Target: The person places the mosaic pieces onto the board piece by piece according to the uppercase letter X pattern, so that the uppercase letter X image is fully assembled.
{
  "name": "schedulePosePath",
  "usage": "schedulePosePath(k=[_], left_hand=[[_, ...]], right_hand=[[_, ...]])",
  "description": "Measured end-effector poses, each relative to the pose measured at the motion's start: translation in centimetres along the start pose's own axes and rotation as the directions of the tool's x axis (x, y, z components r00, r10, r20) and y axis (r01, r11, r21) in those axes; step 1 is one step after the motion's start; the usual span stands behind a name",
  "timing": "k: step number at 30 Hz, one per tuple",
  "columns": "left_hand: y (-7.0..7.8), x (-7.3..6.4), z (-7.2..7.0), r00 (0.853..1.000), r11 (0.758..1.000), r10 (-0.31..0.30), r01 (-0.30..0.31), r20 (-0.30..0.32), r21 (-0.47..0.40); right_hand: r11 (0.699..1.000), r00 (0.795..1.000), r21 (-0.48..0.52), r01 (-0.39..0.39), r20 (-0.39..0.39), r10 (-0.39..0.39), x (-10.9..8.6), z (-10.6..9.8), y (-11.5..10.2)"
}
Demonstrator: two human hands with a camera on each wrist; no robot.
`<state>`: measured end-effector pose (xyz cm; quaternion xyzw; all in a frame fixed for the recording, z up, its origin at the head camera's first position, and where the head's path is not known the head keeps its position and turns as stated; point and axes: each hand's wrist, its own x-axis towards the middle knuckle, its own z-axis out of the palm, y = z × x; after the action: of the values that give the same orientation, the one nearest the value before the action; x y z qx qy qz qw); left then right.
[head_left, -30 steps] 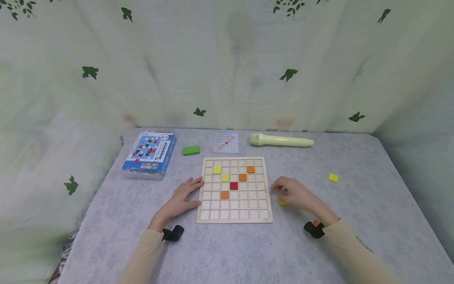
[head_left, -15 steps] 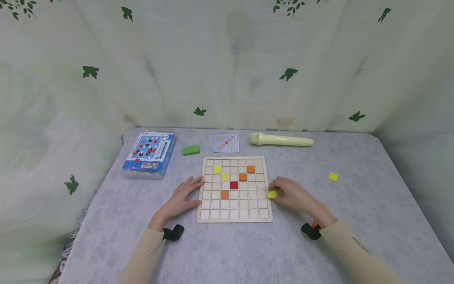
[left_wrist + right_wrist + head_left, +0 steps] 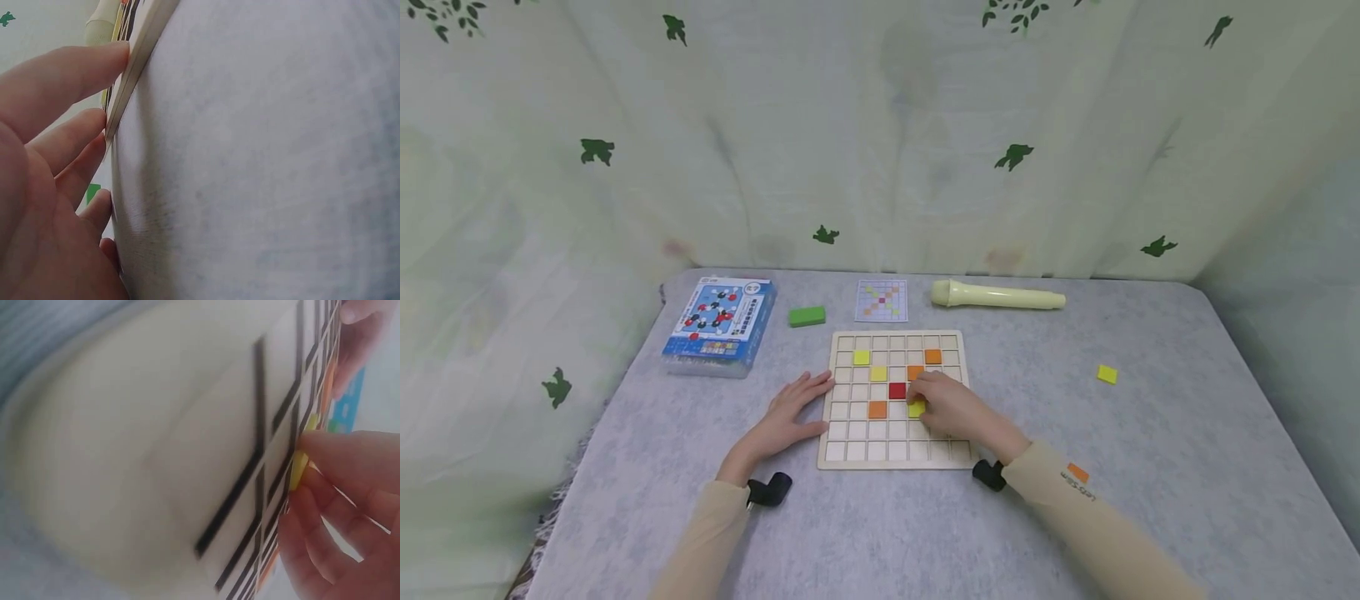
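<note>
A pale wooden grid board (image 3: 856,451) lies mid-table, holding square tiles: a red tile (image 3: 897,391), several orange ones and two yellow ones toward its far left. My right hand (image 3: 958,408) reaches over the board's right half and pinches a yellow tile (image 3: 916,409) right at a cell below and right of the red one. In the right wrist view, thumb and fingers grip that yellow tile (image 3: 299,467) at the board's surface. My left hand (image 3: 786,417) rests beside the board with straight fingers, its fingertips touching the left edge, as the left wrist view also shows.
Behind the board lie a printed pattern card (image 3: 882,301), a green block (image 3: 807,317) and a pale microphone-shaped stick (image 3: 997,295). A blue box (image 3: 718,325) stands back left. Loose on the right are a yellow tile (image 3: 1107,374) and an orange tile (image 3: 1078,472) beside my right sleeve.
My right hand has picked up a yellow tile from the table right of the board and carried it left onto the grid. My left hand stays at the board's edge.
</note>
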<state>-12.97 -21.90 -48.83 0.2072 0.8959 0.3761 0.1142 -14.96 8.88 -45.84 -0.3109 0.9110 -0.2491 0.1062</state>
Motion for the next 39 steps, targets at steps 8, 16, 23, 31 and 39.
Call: schedulePosePath(k=[8,16,23,31,39], left_hand=[[0.2,0.2,-0.1,1.000,1.000,-0.003,0.004,0.010,-0.021],[0.2,0.3,-0.1,1.000,1.000,-0.014,0.015,0.013,-0.025],[0.3,0.1,0.0,1.000,1.000,-0.008,0.008,0.014,-0.021],[0.5,-0.1,-0.1,1.000,1.000,-0.018,0.018,0.016,-0.024],[0.6,-0.1,-0.1,1.000,1.000,-0.015,0.016,0.015,-0.025]], right_hand=[[0.999,0.999,0.001,0.039,-0.014,-0.039,-0.5,-0.4,0.2],[0.991,0.999,0.132,-0.027,-0.034,0.032,-2.8,-2.2,1.1],[0.980,0.992,0.190,-0.057,-0.103,0.078,-8.9,-4.9,4.8],[0.965,0.989,0.218,-0.142,-0.019,0.150,-16.4,-6.3,8.7],[0.971,0.977,0.123,-0.204,0.090,0.194,-18.6,-4.7,9.1]])
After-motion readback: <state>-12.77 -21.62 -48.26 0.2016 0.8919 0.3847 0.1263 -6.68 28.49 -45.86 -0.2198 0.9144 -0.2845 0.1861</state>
